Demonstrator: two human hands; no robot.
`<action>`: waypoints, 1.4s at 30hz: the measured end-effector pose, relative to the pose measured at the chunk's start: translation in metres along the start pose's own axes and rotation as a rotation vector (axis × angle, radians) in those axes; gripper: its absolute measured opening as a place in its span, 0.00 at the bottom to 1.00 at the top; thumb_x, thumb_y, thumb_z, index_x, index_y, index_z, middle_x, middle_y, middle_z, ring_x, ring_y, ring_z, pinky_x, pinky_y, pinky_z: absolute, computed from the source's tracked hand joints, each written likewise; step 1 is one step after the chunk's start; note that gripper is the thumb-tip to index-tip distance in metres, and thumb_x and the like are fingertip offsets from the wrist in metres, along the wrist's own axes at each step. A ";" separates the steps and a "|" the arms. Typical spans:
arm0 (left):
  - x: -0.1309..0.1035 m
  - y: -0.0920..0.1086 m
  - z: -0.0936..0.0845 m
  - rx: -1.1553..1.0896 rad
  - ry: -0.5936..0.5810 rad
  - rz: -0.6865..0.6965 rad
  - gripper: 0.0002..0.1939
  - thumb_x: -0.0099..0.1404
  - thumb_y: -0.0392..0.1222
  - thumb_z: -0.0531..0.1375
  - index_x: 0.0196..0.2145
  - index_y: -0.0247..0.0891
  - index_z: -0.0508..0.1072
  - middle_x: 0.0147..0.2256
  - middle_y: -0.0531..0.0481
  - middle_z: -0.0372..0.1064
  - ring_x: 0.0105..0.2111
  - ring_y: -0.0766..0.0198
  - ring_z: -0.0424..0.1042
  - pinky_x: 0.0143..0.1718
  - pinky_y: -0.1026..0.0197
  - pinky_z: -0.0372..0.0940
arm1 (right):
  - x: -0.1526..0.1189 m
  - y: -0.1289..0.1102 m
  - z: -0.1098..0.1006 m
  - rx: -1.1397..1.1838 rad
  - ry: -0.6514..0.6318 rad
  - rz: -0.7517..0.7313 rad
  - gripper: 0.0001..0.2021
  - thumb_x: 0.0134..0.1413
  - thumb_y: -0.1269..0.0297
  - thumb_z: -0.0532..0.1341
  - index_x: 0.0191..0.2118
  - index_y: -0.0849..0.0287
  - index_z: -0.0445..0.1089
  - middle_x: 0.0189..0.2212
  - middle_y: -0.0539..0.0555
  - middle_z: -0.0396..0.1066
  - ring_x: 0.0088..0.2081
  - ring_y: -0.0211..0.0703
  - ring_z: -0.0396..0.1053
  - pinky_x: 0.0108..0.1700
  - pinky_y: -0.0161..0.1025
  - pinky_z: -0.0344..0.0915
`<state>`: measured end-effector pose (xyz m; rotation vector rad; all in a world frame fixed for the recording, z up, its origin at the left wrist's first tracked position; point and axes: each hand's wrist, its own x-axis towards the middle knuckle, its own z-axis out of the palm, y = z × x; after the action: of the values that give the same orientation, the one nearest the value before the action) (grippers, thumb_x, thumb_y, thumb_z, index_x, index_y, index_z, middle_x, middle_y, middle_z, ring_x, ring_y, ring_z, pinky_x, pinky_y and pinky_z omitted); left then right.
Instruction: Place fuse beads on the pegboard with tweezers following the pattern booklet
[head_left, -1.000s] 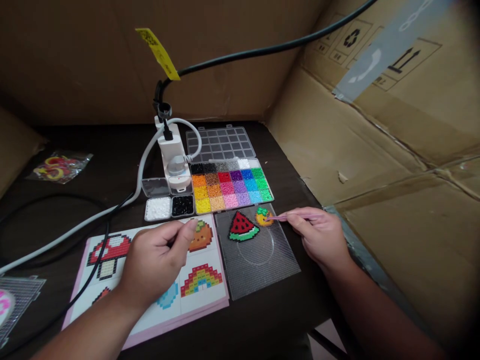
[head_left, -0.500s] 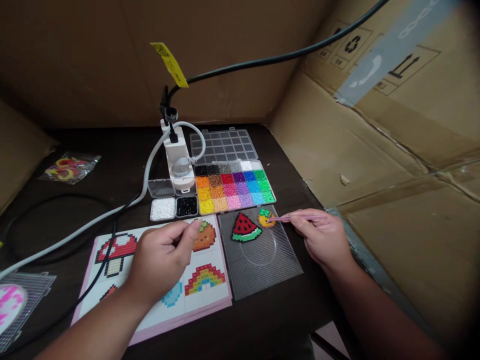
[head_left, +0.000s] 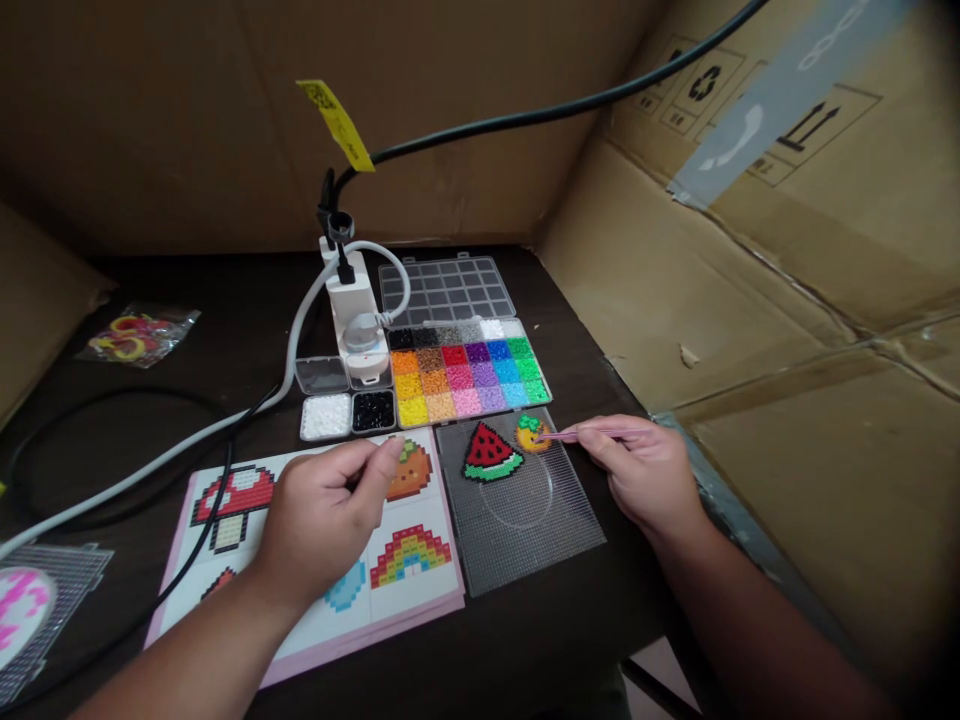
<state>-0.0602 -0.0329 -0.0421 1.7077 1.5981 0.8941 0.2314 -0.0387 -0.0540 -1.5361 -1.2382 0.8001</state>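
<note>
My right hand pinches a pair of pink tweezers, whose tips reach the small orange bead fruit with green leaves on the clear pegboard. Beside it on the board lies a watermelon slice of beads, red and green with a dark outline. My left hand is closed, thumb against forefinger, above the printed pattern sheet. Whatever may be between those fingers is too small to make out. Part of the sheet's orange fruit picture is covered by that hand.
Behind the pegboard stands an open bead box with many colours, next to small boxes of white beads and black beads. A power strip with cables stands behind them. Cardboard walls enclose the table.
Both hands stay nearly in place. The tweezers still touch the orange bead fruit, and the camera view has shifted very slightly.
</note>
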 end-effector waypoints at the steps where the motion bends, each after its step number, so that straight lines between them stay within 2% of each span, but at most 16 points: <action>1: 0.000 0.000 0.000 -0.002 0.005 -0.003 0.23 0.64 0.48 0.55 0.13 0.38 0.62 0.10 0.58 0.56 0.12 0.72 0.56 0.16 0.68 0.54 | 0.000 0.000 0.000 0.001 0.000 -0.003 0.05 0.46 0.60 0.68 0.27 0.55 0.77 0.27 0.54 0.78 0.32 0.45 0.76 0.40 0.41 0.73; 10: 0.000 0.000 0.002 -0.020 0.003 -0.010 0.24 0.64 0.48 0.55 0.13 0.38 0.61 0.10 0.58 0.54 0.12 0.72 0.54 0.16 0.68 0.53 | 0.000 0.005 -0.001 0.068 0.031 0.004 0.05 0.44 0.61 0.69 0.27 0.55 0.77 0.27 0.54 0.78 0.31 0.43 0.76 0.36 0.39 0.72; 14: 0.001 -0.003 0.001 -0.030 -0.012 0.011 0.24 0.65 0.48 0.54 0.14 0.37 0.60 0.11 0.58 0.54 0.13 0.72 0.55 0.17 0.67 0.53 | 0.000 0.003 0.000 0.097 0.026 0.021 0.06 0.44 0.60 0.68 0.28 0.57 0.78 0.27 0.56 0.78 0.24 0.39 0.70 0.26 0.35 0.66; 18: 0.000 -0.005 0.003 -0.074 -0.020 0.038 0.24 0.65 0.49 0.53 0.14 0.37 0.60 0.13 0.57 0.53 0.15 0.72 0.54 0.19 0.66 0.52 | 0.004 -0.017 0.000 0.239 0.087 -0.024 0.08 0.42 0.60 0.70 0.27 0.58 0.77 0.22 0.55 0.75 0.15 0.30 0.56 0.16 0.31 0.52; 20: 0.000 -0.006 0.004 -0.100 -0.034 0.055 0.25 0.66 0.49 0.52 0.14 0.37 0.57 0.13 0.57 0.52 0.17 0.71 0.54 0.20 0.66 0.52 | 0.011 -0.032 0.002 0.239 0.122 -0.066 0.08 0.39 0.60 0.71 0.27 0.57 0.77 0.20 0.54 0.75 0.15 0.31 0.57 0.15 0.31 0.53; 21: 0.001 -0.007 0.005 -0.106 -0.029 0.047 0.25 0.66 0.50 0.52 0.14 0.37 0.57 0.14 0.57 0.51 0.17 0.71 0.53 0.20 0.66 0.51 | 0.015 -0.040 0.004 0.205 0.124 -0.079 0.08 0.39 0.60 0.71 0.27 0.56 0.77 0.23 0.54 0.76 0.17 0.33 0.61 0.17 0.32 0.57; 23: 0.001 -0.008 0.006 -0.108 -0.040 0.029 0.25 0.67 0.51 0.50 0.15 0.37 0.56 0.14 0.57 0.49 0.18 0.71 0.52 0.21 0.65 0.49 | 0.025 -0.054 0.013 0.087 0.089 -0.125 0.09 0.39 0.58 0.71 0.28 0.55 0.78 0.27 0.55 0.78 0.25 0.41 0.72 0.25 0.37 0.68; 25: 0.001 -0.009 0.006 -0.104 -0.027 0.030 0.25 0.66 0.51 0.51 0.15 0.37 0.53 0.15 0.57 0.47 0.18 0.71 0.50 0.21 0.65 0.47 | 0.037 -0.065 0.030 -0.044 0.028 -0.173 0.10 0.40 0.56 0.70 0.29 0.55 0.78 0.28 0.56 0.78 0.31 0.46 0.75 0.33 0.41 0.73; 28: 0.001 -0.011 0.006 -0.104 -0.020 0.063 0.25 0.66 0.50 0.51 0.16 0.37 0.50 0.16 0.58 0.44 0.19 0.71 0.47 0.21 0.64 0.45 | 0.051 -0.075 0.063 -0.142 -0.105 -0.243 0.10 0.41 0.55 0.69 0.27 0.57 0.77 0.26 0.56 0.78 0.28 0.46 0.76 0.31 0.41 0.73; 32: 0.002 -0.011 0.006 -0.111 -0.011 0.077 0.24 0.67 0.49 0.51 0.16 0.37 0.50 0.16 0.58 0.44 0.19 0.71 0.47 0.22 0.64 0.44 | 0.063 -0.080 0.101 -0.195 -0.274 -0.251 0.10 0.40 0.57 0.68 0.24 0.59 0.76 0.24 0.56 0.77 0.26 0.46 0.75 0.30 0.39 0.71; 37: 0.004 -0.009 0.005 -0.144 -0.030 0.065 0.24 0.67 0.48 0.51 0.16 0.36 0.52 0.16 0.58 0.45 0.19 0.71 0.48 0.23 0.64 0.45 | 0.069 -0.077 0.116 -0.241 -0.322 -0.191 0.10 0.42 0.58 0.67 0.25 0.61 0.76 0.23 0.56 0.77 0.25 0.45 0.74 0.28 0.39 0.68; 42: 0.004 -0.008 0.004 -0.158 -0.031 0.076 0.24 0.66 0.48 0.51 0.16 0.37 0.50 0.16 0.58 0.44 0.19 0.71 0.47 0.22 0.64 0.44 | 0.069 -0.069 0.120 -0.165 -0.387 -0.141 0.11 0.44 0.57 0.66 0.28 0.61 0.75 0.27 0.58 0.78 0.30 0.48 0.76 0.34 0.42 0.70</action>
<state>-0.0614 -0.0287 -0.0504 1.6724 1.4117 0.9982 0.1184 0.0621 -0.0205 -1.4445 -1.7127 0.9495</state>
